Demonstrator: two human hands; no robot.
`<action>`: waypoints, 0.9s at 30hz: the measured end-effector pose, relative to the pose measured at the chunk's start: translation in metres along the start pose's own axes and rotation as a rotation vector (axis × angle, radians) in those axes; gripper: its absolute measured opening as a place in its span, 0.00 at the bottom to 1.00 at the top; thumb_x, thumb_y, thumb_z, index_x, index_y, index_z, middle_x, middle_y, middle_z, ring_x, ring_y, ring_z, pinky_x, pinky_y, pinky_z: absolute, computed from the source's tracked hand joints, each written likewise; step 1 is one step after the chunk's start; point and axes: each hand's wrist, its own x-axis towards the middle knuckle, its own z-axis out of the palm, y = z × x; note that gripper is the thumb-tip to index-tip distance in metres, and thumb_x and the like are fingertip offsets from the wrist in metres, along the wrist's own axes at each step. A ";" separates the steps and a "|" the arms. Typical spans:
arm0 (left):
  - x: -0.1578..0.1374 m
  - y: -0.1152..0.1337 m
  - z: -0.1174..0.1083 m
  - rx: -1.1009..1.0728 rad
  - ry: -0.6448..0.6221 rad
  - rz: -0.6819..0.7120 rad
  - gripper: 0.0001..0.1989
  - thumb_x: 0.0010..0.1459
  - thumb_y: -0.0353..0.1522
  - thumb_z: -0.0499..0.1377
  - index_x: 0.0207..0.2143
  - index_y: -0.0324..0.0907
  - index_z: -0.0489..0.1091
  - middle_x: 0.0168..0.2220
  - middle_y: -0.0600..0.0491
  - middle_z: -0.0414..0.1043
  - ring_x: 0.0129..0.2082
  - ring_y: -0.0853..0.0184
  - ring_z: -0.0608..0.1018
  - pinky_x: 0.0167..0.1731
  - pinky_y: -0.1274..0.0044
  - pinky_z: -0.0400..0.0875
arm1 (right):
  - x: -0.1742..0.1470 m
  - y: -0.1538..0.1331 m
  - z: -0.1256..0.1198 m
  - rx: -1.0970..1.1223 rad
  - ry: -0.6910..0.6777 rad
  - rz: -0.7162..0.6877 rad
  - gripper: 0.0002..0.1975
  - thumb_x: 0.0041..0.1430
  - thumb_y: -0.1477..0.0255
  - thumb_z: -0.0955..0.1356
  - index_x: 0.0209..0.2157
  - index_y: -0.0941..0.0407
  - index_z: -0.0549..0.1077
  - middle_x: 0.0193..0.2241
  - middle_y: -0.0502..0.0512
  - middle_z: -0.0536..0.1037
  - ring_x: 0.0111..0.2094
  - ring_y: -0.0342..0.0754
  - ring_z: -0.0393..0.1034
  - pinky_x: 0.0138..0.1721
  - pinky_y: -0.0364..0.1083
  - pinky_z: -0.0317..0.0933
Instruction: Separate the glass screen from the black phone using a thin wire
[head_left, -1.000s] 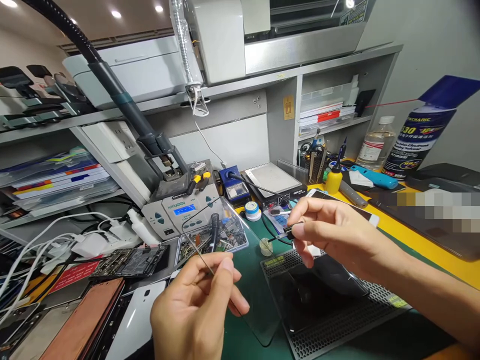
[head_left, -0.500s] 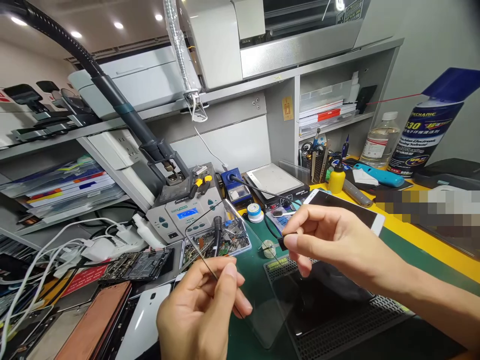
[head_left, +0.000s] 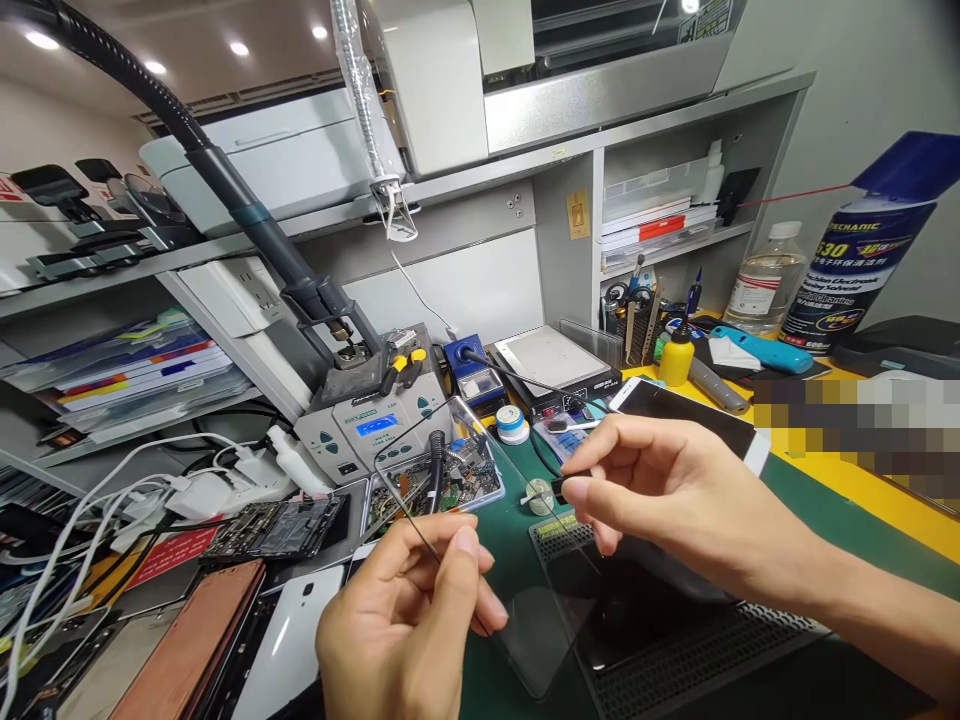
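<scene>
My left hand [head_left: 409, 620] is closed, thumb and fingers pinching the near-left edge of a clear glass screen protector [head_left: 536, 640] with rounded corners and a thin dark rim. The sheet is held tilted above the bench. My right hand [head_left: 667, 490] is closed too, its thumb and index finger pinching a small black piece [head_left: 556, 488] by the sheet's far-right edge. Whether that piece touches the glass I cannot tell. Under my right hand, a dark glossy screen [head_left: 637, 610] lies on a black perforated mat [head_left: 705, 655], partly covered by my hand and forearm.
Behind the sheet sit a parts tray [head_left: 487, 480], a soldering station [head_left: 375, 425] and a small round tub [head_left: 512, 425]. A white phone [head_left: 697, 420] lies beyond my right hand. Phone parts [head_left: 187, 640] crowd the left; a spray can [head_left: 847, 270] stands at right.
The black piece and my right fingers have shifted slightly left. My left hand keeps its pinch on the glass, and the whole view has moved a little.
</scene>
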 end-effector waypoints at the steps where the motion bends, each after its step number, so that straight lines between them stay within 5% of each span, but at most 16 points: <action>1: 0.000 0.000 0.000 -0.001 0.000 -0.002 0.10 0.51 0.39 0.67 0.29 0.41 0.76 0.21 0.55 0.74 0.17 0.72 0.74 0.19 0.82 0.68 | 0.000 0.000 0.000 -0.013 0.001 -0.003 0.10 0.53 0.70 0.78 0.33 0.56 0.76 0.23 0.47 0.75 0.23 0.41 0.71 0.27 0.40 0.66; 18: 0.008 -0.010 -0.009 0.022 -0.059 -0.001 0.15 0.49 0.44 0.69 0.29 0.40 0.77 0.22 0.52 0.76 0.17 0.69 0.75 0.18 0.80 0.72 | -0.004 -0.009 0.002 -0.319 0.131 -0.143 0.06 0.55 0.69 0.75 0.29 0.56 0.77 0.22 0.49 0.76 0.21 0.43 0.70 0.24 0.42 0.64; 23: 0.008 -0.008 -0.008 0.042 -0.024 0.021 0.14 0.52 0.43 0.67 0.30 0.41 0.76 0.19 0.54 0.74 0.19 0.69 0.75 0.20 0.81 0.71 | 0.001 -0.011 -0.010 -0.122 0.164 -0.101 0.10 0.51 0.70 0.78 0.33 0.56 0.76 0.20 0.47 0.75 0.21 0.42 0.70 0.24 0.40 0.65; 27: 0.014 -0.007 -0.013 0.091 0.018 0.037 0.15 0.52 0.44 0.67 0.31 0.41 0.76 0.20 0.54 0.75 0.20 0.69 0.76 0.21 0.81 0.72 | 0.015 -0.001 -0.020 -0.170 0.096 0.001 0.14 0.51 0.67 0.78 0.37 0.58 0.76 0.22 0.47 0.75 0.23 0.43 0.70 0.26 0.42 0.64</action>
